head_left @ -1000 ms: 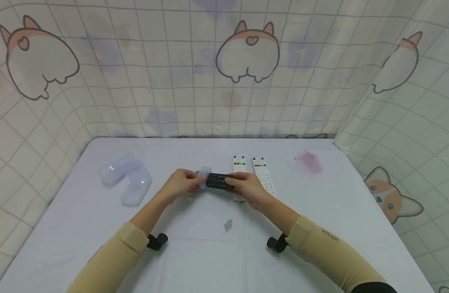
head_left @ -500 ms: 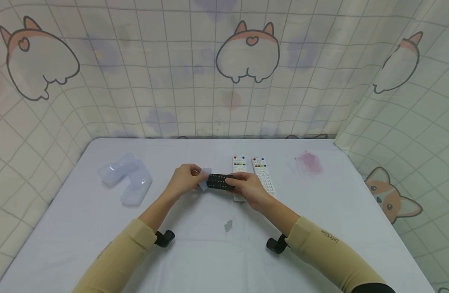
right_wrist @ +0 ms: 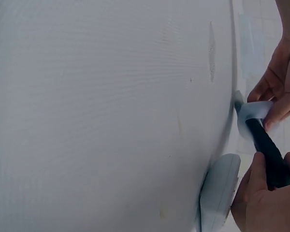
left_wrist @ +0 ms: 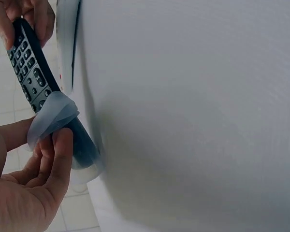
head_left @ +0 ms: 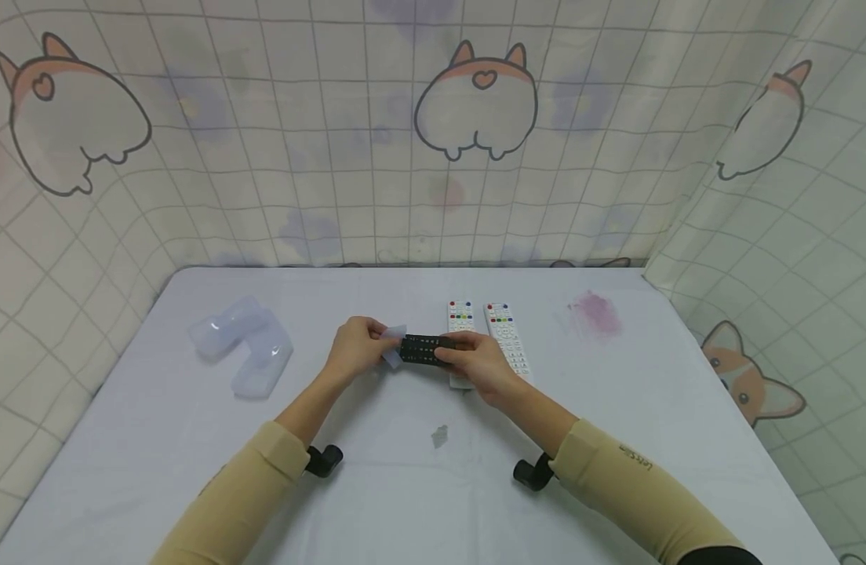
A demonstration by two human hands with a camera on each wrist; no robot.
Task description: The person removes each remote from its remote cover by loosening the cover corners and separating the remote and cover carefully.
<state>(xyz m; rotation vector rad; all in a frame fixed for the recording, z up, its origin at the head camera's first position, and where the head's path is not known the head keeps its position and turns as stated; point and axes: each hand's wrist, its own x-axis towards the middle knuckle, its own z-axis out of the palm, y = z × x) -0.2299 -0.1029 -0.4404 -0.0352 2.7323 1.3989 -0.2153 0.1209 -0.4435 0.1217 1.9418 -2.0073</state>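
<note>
A black remote control [head_left: 420, 350] is held level above the table. My right hand [head_left: 484, 366] grips its right end between thumb and fingers. At the other end, my left hand [head_left: 355, 347] pinches a translucent, bluish soft cover [left_wrist: 53, 113] between thumb and fingers. In the left wrist view the cover's bunched, folded-back edge wraps the remote, and the remote's end shows through the clear sleeve. The right wrist view also shows this cover [right_wrist: 253, 113] around the far part of the remote. Part of the keypad is hidden under the cover and my right fingers.
Two white remotes [head_left: 507, 337] [head_left: 461, 317] lie behind my right hand, the left one partly hidden by it. More translucent covers [head_left: 263, 365] lie at the table's left. A small grey patch [head_left: 440, 435] and a pink stain [head_left: 597, 313] mark the white tablecloth [head_left: 419, 502].
My left forearm has shifted rightward and the left hand has turned slightly on the cover, its knuckles rising. The right hand and black remote have stayed almost still.
</note>
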